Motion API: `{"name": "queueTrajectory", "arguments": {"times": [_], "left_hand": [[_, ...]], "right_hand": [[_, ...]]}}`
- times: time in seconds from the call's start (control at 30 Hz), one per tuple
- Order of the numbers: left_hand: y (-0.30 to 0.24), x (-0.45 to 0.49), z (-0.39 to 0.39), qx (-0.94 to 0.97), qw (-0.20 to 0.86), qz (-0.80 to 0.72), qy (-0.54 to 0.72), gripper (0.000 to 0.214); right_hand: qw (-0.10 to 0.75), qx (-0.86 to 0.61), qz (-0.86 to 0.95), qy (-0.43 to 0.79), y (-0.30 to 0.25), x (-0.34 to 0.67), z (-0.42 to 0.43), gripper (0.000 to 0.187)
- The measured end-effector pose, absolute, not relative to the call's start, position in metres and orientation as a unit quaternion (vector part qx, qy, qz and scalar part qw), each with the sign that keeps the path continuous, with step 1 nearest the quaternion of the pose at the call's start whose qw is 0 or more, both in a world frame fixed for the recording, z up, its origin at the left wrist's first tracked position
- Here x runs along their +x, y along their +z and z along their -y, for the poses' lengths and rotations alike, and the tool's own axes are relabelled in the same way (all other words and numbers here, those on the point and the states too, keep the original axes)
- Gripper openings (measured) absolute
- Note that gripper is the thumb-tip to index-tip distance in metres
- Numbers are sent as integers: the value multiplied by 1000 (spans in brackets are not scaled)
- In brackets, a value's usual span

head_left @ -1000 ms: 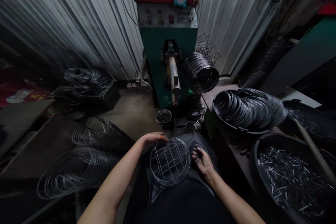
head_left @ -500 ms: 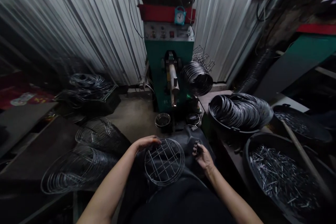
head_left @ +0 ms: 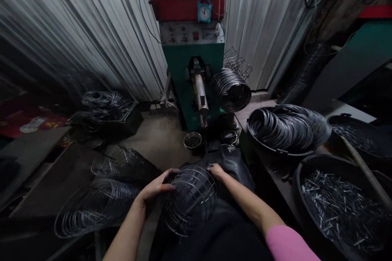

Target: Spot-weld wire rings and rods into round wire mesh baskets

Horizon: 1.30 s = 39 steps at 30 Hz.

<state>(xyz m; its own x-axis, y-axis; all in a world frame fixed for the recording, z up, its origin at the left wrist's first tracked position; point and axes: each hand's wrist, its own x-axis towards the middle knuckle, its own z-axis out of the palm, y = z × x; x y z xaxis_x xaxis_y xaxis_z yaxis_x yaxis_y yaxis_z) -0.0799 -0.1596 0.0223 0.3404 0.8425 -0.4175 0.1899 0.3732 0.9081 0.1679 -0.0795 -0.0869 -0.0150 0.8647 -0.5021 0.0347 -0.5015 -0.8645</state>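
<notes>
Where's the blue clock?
Head view, top centre: the blue clock is in front of the red band, right of its middle, above the switch panel.

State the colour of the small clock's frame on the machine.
Light blue; the clock shows best in the head view.

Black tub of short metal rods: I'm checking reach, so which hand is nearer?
Right: the right hand is left of the black tub, at the upper right of the round wire grids; the left hand is farther left, on the grids' left side.
</notes>
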Motion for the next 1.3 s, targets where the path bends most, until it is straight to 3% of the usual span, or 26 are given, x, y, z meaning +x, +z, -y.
{"name": "queueTrajectory", "arguments": {"times": [0.13, 0.3, 0.47, 0.57, 0.63, 0.77, 0.87, 1.07, 1.3], "left_hand": [[27, -88, 166, 477, 629, -551, 269, 63], [59, -72, 137, 574, 511, -569, 294, 68], [80, -38, 94, 676, 298, -576, 349, 64], [75, -16, 75, 701, 222, -577, 356, 65], [70, -1, 68, 721, 194, -572, 340, 64], [59, 21, 65, 754, 166, -566, 289, 65], [54, 30, 67, 764, 155, -569, 261, 65], [48, 34, 68, 764, 142, -580, 243, 61], [46, 32, 72, 745, 174, -592, 253, 61]], "right_hand": [[378, -607, 404, 571, -65, 189, 66, 8], [475, -596, 481, 433, -50, 260, 74, 21], [445, -634, 521, 360, -62, 298, 103, 11], [449, -580, 563, 381, -26, 292, 99, 15], [397, -516, 652, 388, 12, 280, 90, 21], [236, -479, 756, 379, 71, 253, 64, 23], [171, -494, 779, 346, 80, 233, 50, 22], [211, -515, 792, 252, 51, 206, 53, 21], [242, -421, 813, 321, 31, 216, 56, 27]]}}
